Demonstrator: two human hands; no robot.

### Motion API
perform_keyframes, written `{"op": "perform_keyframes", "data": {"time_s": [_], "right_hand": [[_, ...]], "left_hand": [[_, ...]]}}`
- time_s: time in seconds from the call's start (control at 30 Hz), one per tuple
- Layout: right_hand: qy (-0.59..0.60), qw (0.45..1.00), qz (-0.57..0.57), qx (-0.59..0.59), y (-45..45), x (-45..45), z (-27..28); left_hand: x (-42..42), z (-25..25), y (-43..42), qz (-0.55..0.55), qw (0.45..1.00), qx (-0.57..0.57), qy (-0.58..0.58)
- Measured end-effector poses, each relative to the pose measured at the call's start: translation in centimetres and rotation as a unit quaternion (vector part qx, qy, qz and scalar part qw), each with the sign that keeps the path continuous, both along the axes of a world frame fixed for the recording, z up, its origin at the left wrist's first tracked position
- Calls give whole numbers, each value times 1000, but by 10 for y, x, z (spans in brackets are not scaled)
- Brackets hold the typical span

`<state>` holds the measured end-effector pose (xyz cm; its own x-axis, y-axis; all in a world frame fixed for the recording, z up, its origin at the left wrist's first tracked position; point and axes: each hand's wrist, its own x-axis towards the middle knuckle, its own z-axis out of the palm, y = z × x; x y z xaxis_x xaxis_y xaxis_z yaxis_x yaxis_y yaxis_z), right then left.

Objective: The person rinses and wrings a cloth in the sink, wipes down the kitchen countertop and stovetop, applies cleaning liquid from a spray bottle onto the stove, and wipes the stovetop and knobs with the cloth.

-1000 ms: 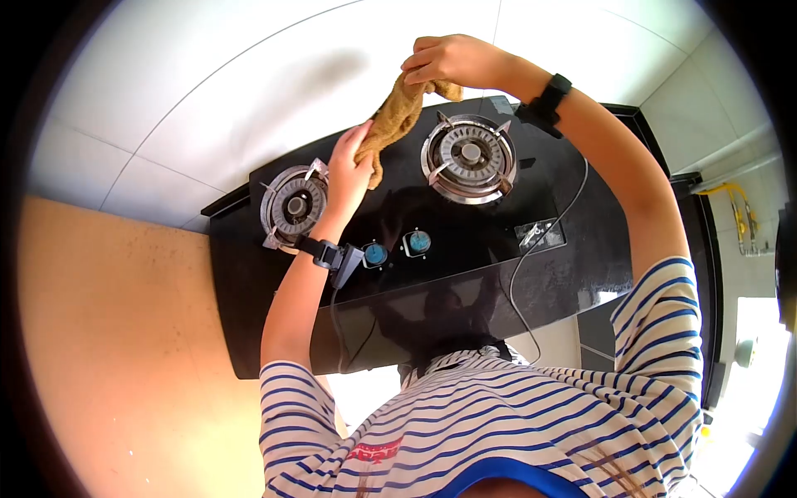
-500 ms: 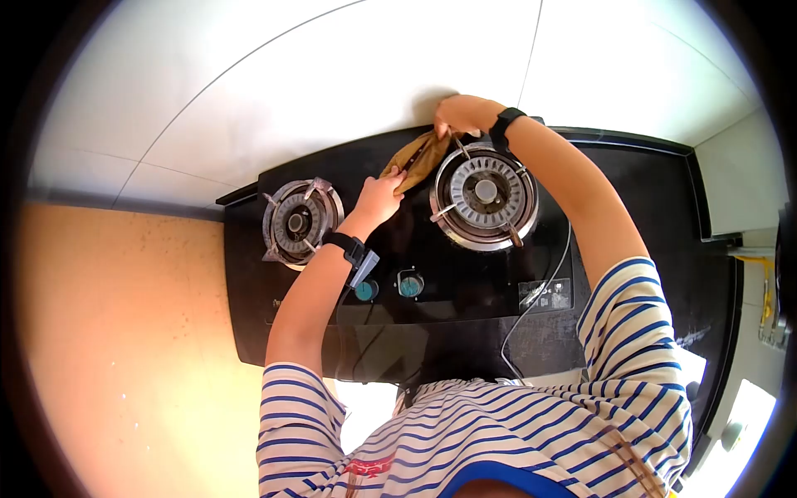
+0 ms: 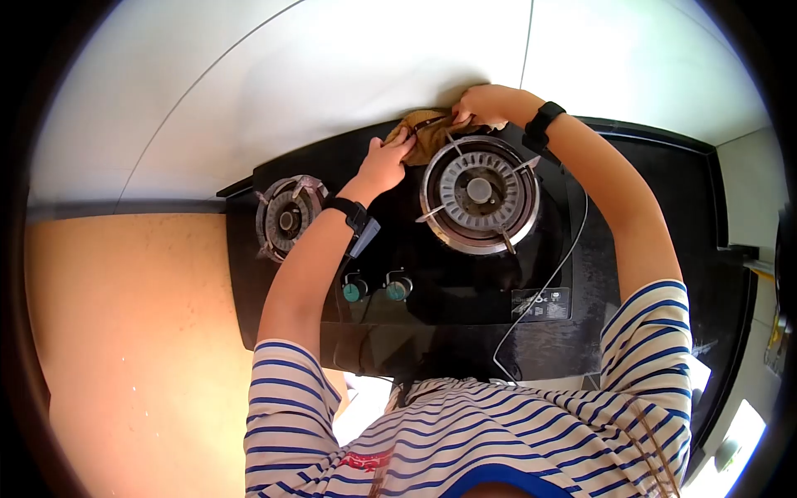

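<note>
- Brown cloth [image 3: 427, 141], bunched at the back of a black gas hob [image 3: 432, 286], beside the white tiled wall [image 3: 274, 100].
- Left hand [image 3: 382, 168]: fingertips on the cloth's left part, slightly spread — whether they pinch is unclear.
- Right hand [image 3: 484, 104]: pinches the cloth's right part, behind the larger burner [image 3: 479, 192].
</note>
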<state>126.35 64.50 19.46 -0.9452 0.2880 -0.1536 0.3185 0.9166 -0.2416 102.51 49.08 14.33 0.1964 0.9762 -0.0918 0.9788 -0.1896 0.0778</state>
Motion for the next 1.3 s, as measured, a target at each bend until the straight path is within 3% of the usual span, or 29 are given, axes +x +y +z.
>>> {"op": "perform_keyframes", "data": {"time_s": [0.07, 0.23, 0.33, 0.4, 0.47, 0.73, 0.8, 0.97, 1.13, 1.3], "right_hand": [[-44, 998, -30, -19, -2, 9, 5], [6, 998, -67, -15, 14, 41, -19], [-23, 993, -114, -16, 18, 64, -22], [18, 994, -111, -2, 17, 83, -25], [105, 989, -99, 27, 17, 104, -29], [99, 987, -123, 43, -6, 160, -43], [127, 982, -134, 33, -22, 170, -47], [189, 973, -126, 27, -61, 182, -61], [197, 965, -173, 4, -92, 182, -67], [180, 961, -186, 98, -74, 179, -73]], "left_hand": [[0, 4, 10, -2, 1000, 13, -6], [15, 10, 32, 24, 988, 41, -149], [25, 9, 41, 13, 944, 113, -310], [28, 13, 45, 46, 908, 13, -417], [35, 20, 45, 43, 920, 4, -390], [33, 13, 49, -35, 916, 10, -398], [33, 11, 48, -30, 946, -32, -320], [27, -11, 57, -7, 900, -91, -427], [37, -8, 57, 2, 892, -125, -434], [43, -5, 55, 13, 912, -105, -395]]}}
